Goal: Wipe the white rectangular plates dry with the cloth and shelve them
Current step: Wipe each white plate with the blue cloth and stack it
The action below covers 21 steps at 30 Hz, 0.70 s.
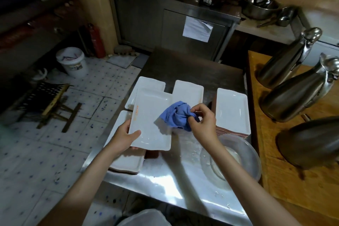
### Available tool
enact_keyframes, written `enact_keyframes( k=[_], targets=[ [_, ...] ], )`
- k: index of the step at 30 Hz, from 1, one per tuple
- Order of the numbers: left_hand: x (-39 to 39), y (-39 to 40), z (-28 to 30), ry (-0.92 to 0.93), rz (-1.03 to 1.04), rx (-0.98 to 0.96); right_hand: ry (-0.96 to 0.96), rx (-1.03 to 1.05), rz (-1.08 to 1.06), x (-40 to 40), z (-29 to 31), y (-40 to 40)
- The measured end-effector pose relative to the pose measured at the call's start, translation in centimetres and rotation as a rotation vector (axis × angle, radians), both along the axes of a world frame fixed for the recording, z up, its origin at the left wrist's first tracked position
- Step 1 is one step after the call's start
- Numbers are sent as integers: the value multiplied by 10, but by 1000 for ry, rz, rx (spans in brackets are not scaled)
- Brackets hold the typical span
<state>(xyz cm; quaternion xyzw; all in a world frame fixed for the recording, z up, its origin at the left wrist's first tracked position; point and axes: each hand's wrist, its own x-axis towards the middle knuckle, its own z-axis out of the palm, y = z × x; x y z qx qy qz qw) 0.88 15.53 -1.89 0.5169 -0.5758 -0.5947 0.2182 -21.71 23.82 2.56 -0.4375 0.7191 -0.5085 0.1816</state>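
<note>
Your left hand (126,136) and right hand (202,122) are bare. Both forearms are uncovered too. You wear no gloves, rings or watch.

Both bare forearms are extended forward from the near edge, angled inward toward each other. The left hand (126,136) is held low and left of centre, its thumb laid flat on top of the white rectangular plate (152,121) at the near left corner, the fingers tucked out of sight beneath it. The plate is gripped there, held level. The right hand (202,120) is raised slightly farther and to the right, wrist bent, the fingers (197,110) curled inward and pinched around a bunched blue cloth (176,114). The cloth is held at the plate's right edge.
</note>
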Motion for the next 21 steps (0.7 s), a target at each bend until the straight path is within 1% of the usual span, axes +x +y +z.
enact_keyframes(
  k=[7,10,16,21],
  targets=[
    [35,4,-11,-48,109,34,-13,-1,63,22,-3,-20],
    [50,4,-15,-81,97,61,-24,21,77,28,-6,-26],
    [61,5,-17,-87,109,65,-16,44,102,41,-11,-35],
    [71,7,-26,-168,82,40,-30,52,108,48,-11,-38]
  ],
)
